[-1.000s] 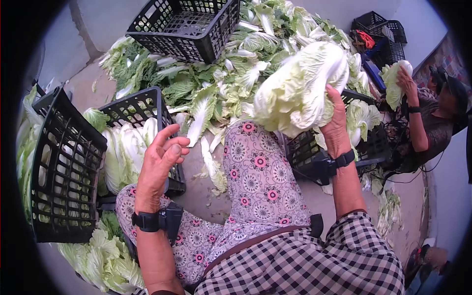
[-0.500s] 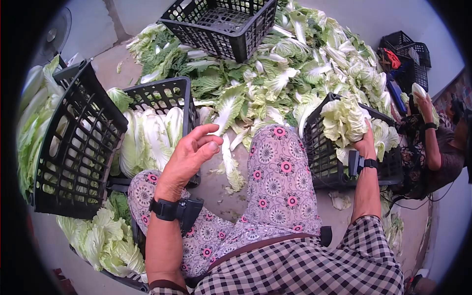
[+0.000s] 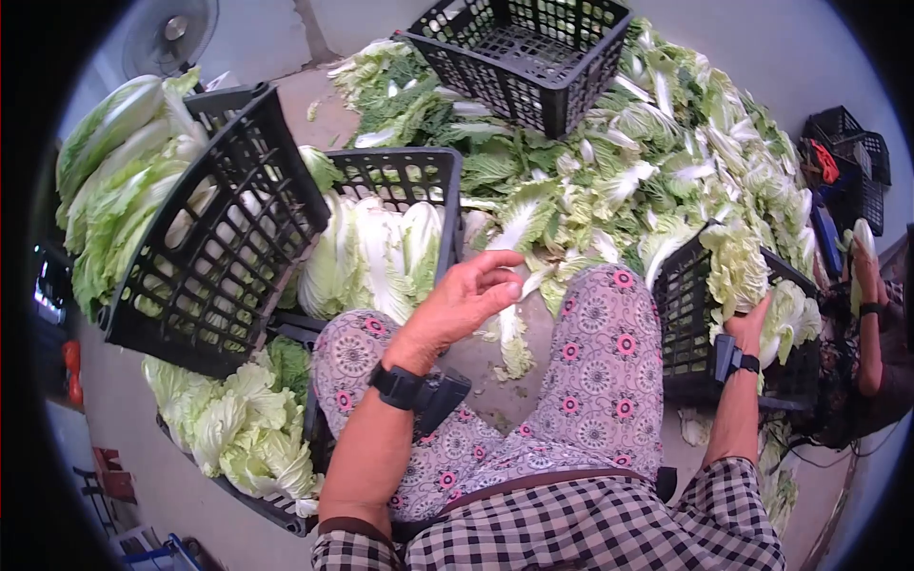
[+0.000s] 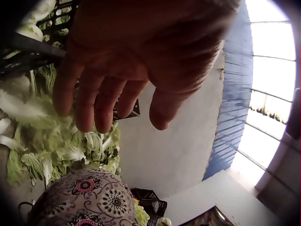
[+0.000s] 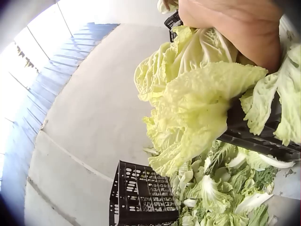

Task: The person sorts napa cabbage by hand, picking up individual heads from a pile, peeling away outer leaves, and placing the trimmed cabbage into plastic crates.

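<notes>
My right hand (image 3: 748, 328) grips a napa cabbage (image 3: 735, 268) over the black crate (image 3: 687, 319) at my right, beside another napa cabbage (image 3: 790, 319) in it. In the right wrist view, the pale frilly leaves of the held cabbage (image 5: 188, 108) spread below the hand (image 5: 240, 28); the fingers are mostly hidden. My left hand (image 3: 465, 303) hovers above my knee, holding nothing. Its fingers are loosely bent, and the left wrist view shows the fingers (image 4: 86, 101) hanging apart from the thumb. Nearest to it is a crate (image 3: 455, 190) of trimmed napa cabbages (image 3: 376, 252).
A tilted black crate (image 3: 224, 247) stands at left, with cabbages (image 3: 133, 181) behind it and leafy heads (image 3: 243, 419) below. Loose leaves (image 3: 619, 181) are heaped ahead, a crate (image 3: 547, 100) on top. Another person (image 3: 866, 352) sits at far right, near stacked crates (image 3: 857, 152).
My right hand has lowered the napa cabbage from in front of me to the crate at right. The head view has turned left. My left hand stays raised with nothing in it.
</notes>
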### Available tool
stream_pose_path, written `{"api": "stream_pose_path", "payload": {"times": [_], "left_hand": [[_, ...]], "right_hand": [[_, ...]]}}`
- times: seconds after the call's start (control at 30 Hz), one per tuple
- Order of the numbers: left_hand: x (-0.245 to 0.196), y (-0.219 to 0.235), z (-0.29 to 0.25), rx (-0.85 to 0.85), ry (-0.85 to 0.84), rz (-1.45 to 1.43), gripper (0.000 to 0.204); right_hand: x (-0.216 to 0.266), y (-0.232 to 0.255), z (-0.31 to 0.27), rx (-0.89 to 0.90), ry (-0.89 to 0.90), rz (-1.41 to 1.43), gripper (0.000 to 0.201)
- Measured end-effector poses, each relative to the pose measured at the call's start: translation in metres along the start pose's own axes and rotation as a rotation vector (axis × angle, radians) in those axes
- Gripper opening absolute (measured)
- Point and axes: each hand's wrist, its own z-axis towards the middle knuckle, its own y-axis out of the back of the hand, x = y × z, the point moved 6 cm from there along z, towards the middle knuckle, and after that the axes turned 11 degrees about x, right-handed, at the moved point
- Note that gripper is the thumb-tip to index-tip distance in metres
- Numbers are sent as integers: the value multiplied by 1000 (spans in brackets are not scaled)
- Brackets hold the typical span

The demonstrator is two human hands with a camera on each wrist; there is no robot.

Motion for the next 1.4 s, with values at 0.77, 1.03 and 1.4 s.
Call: {"api": "stream_pose_path", "payload": {"times": [0.77, 1.03, 1.4], "left_hand": [[-15, 33, -12, -145, -120, 74, 45], [-221, 122, -160, -792, -270, 870, 31], [-250, 247, -228, -781, 867, 1656, 66]], "right_hand": [[-70, -239, -134, 868, 121, -917, 26], [-107, -257, -160, 1126, -37, -1026, 35], [-116, -246, -153, 992, -39, -964, 30]]}}
